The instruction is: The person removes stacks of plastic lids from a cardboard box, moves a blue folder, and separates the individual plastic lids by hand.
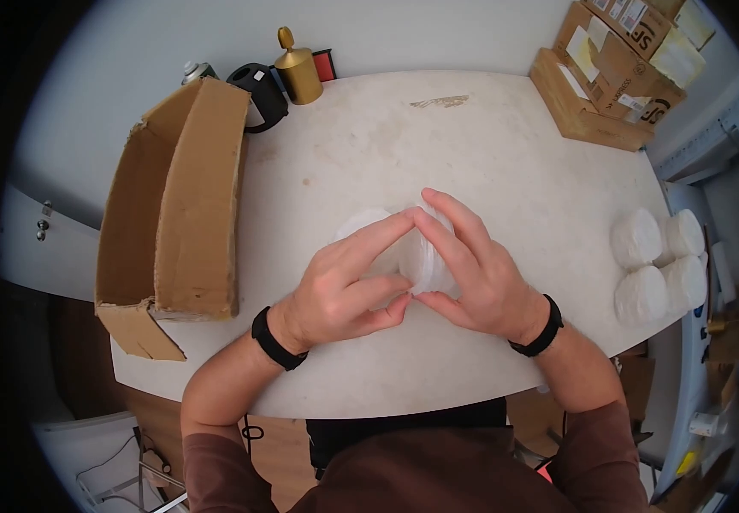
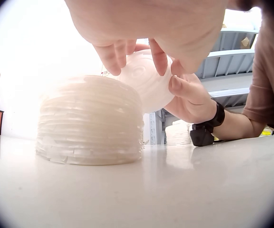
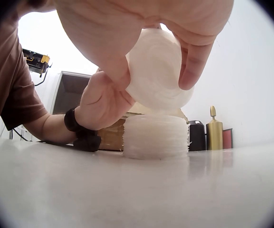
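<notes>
Farthest left from where I watch, an open cardboard box (image 1: pixel 198 205) sits on the surface (image 1: pixel 335 376). Behind it, toward the wall, I see a black object (image 1: pixel 260 98) and a gold container (image 1: pixel 299 77). Next, a pale ridged stack (image 2: pixel 89 121) stands beside my left hand (image 1: pixel 335 286), whose fingers curve in to hold the rim of a translucent disc (image 1: pixel 425 261). The disc is on edge, lifted just right of the stack. My right hand (image 1: pixel 482 278) holds its other side, thumb and fingers spread round the rim. Beyond, parcels (image 1: pixel 613 77) lie piled at the back, and four white round bundles (image 1: pixel 641 295) stand grouped near the right edge.
</notes>
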{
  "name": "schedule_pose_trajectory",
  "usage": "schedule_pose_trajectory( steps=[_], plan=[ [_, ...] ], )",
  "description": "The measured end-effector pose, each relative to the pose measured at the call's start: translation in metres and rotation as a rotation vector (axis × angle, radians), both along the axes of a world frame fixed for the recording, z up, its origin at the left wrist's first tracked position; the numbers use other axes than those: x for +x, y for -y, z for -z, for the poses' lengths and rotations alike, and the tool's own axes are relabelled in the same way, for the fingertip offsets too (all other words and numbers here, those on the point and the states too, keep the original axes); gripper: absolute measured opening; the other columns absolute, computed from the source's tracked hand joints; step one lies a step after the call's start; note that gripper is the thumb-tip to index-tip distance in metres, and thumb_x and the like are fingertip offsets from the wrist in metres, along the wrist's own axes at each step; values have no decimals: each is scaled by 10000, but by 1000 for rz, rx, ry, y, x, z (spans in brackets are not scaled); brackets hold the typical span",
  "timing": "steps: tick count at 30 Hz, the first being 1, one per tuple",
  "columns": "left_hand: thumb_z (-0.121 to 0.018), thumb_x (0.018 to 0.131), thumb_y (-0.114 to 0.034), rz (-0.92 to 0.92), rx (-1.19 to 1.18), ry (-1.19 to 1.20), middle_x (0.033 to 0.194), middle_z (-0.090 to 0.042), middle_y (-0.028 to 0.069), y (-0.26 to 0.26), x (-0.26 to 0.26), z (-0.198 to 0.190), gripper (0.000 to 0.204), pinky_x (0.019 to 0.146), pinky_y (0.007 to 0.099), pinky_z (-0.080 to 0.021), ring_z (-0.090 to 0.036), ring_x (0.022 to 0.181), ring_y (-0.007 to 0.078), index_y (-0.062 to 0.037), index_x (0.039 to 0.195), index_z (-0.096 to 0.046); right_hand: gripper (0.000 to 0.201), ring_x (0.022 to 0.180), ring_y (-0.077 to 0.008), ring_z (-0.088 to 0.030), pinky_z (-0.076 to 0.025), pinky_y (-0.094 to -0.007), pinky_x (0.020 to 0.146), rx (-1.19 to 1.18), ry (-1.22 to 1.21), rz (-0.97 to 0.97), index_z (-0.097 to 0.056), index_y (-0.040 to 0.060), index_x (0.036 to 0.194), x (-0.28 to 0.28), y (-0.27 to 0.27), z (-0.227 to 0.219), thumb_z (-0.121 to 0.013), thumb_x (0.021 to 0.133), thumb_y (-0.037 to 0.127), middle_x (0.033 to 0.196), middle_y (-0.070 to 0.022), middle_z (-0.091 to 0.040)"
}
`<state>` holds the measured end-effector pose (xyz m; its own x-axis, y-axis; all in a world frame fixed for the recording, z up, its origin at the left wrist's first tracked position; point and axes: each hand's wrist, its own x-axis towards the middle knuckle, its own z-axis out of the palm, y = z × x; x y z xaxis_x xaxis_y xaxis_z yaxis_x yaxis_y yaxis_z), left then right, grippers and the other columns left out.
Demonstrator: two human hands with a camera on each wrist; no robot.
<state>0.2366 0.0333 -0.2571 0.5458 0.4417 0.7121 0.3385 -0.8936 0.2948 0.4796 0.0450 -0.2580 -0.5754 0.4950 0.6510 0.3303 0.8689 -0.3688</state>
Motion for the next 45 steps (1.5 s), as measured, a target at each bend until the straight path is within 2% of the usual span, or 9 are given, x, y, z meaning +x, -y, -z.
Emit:
schedule_pose_trajectory(
  steps=[5,7,14,17,19,25,35,41,45],
  plan=[
    [-882,643,-2,-19,10,11,1458,-622,303,0,1,-2,291,831,417,-654,-738,1139,436,-33,882,-719,990,1200,-373,-681,-653,-380,909,7,-8,4,-496,-14,1577,0,0,-1,-947,707,128,1582,-281,-471],
    [-881,670,-37,-15,-4,-9,1455,-595,347,0,-1,2,296,953,471,-629,-702,1194,485,-31,895,-689,987,1199,-375,-683,-653,-380,910,-8,-4,10,-503,-14,1571,-1,1,-2,-948,702,128,1581,-281,-471],
    [-861,664,-25,-47,40,3,1411,-620,325,1,2,1,293,894,448,-647,-714,1139,445,-33,888,-673,969,1196,-377,-686,-654,-379,898,7,-9,27,-509,-14,1563,-4,1,-2,-943,707,121,1572,-282,-483],
    [-836,646,-11,-78,49,52,1319,-670,245,4,6,2,248,745,403,-642,-732,1034,389,-38,838,-682,961,1193,-378,-686,-652,-379,890,12,-16,23,-508,-15,1564,-3,2,3,-938,715,119,1577,-287,-482],
    [-828,662,7,-84,42,63,1142,-700,159,7,6,-1,248,656,378,-600,-715,887,324,-40,858,-683,958,1188,-377,-689,-644,-377,892,-19,1,27,-504,-18,1567,-3,3,0,-934,721,115,1587,-293,-475],
    [-829,696,29,3,-45,46,869,-689,65,0,4,4,259,583,356,-536,-664,691,265,-53,896,-685,949,1182,-382,-689,-627,-374,925,-15,25,-6,-462,-61,1583,1,-1,-2,-899,753,81,1605,-304,-461],
    [-843,697,25,16,-51,36,859,-683,73,2,5,5,255,585,360,-547,-670,689,270,-50,883,-685,851,1289,-435,-664,-610,-406,1000,-26,40,-72,-416,-143,1576,-2,4,-2,-766,813,-2,1643,-361,-412],
    [-847,699,23,30,-45,18,850,-678,75,3,4,3,250,576,354,-544,-671,697,269,-51,876,-686,740,1231,-428,-705,-640,-395,953,47,11,-101,-490,-168,1511,-4,7,2,-717,815,-56,1573,-362,-509],
    [-861,702,15,30,-50,-23,915,-689,68,4,3,-1,256,764,431,-581,-685,809,271,-61,882,-696,710,1190,-415,-727,-653,-400,915,89,7,-106,-521,-167,1486,-2,7,-4,-696,803,-84,1529,-356,-551]
  ],
)
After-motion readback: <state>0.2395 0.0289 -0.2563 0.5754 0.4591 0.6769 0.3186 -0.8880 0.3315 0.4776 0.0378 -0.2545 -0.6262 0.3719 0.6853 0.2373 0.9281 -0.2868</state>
